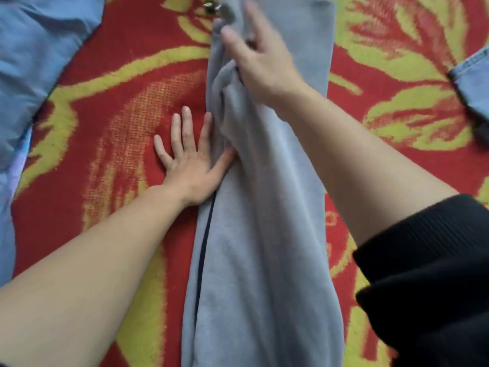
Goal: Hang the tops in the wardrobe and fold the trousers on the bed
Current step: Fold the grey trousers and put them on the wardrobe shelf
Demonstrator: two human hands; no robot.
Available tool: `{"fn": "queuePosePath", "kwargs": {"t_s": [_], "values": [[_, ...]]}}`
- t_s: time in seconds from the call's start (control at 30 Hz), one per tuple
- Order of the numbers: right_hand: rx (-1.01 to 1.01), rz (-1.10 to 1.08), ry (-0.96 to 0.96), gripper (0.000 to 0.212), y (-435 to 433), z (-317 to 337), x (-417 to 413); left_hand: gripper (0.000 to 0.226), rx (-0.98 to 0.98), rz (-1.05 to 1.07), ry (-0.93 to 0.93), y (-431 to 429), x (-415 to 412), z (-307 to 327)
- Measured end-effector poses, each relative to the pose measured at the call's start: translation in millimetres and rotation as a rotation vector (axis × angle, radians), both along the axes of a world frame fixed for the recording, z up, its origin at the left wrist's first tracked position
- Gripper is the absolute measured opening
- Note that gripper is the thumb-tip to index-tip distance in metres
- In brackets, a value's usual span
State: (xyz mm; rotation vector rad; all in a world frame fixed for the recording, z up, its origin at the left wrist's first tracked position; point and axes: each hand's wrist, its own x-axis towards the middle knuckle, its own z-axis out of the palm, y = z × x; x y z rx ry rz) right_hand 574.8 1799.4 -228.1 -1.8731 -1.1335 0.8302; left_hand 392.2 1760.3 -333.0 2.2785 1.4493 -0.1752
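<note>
The left hand (185, 160) lies flat, fingers spread, on the fuzzy red blanket (119, 107) beside long soft grey trousers (264, 234), while the blurry right hand (262, 64) touches their bunched fold, grip unclear.

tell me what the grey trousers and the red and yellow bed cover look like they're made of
Grey trousers: probably a soft knit, fleece or brushed jersey; matte, fuzzy, falling in rounded folds. Bed cover: looks like a thick woven blanket, matte; a grid of threads shows in a worn patch and the pattern edges are fuzzy.
</note>
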Motion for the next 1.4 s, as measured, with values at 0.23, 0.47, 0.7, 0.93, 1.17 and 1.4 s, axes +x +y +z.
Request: {"fn": "queuePosePath", "kwargs": {"t_s": [0.23, 0.47, 0.7, 0.93, 1.17, 1.4], "values": [[-0.124, 0.089, -0.728, 0.056, -62.9, -50.6, 26.2, 0.078, -0.017, -0.014, 0.029, 0.5, 1.4, 2.3], [-0.394, 0.214, -0.823, 0.071, -57.1, -88.9, 40.6, 0.078, -0.026, -0.023, 0.023, 1.4, 1.3, 4.1], [-0.212, 0.135, -0.921, 0.057, -99.4, -65.8, 19.8, 0.077, 0.005, -0.001, -0.005, 1.6, 4.5, 4.1], [-0.329, 0.142, -0.815, 0.061, -231.9, -76.1, -9.1, 0.072, 0.023, -0.062, -0.142, -15.7, -16.0, 16.2], [-0.504, 0.162, -0.718, 0.065, -226.0, -91.8, 1.9, 0.056, 0.022, 0.071, -0.274, -49.0, -32.6, 26.7], [-0.428, -0.039, -0.612, 0.063, -333.1, -71.0, -69.4, 0.051, -0.042, 0.225, -0.393, -206.3, -92.7, 41.2]]}}
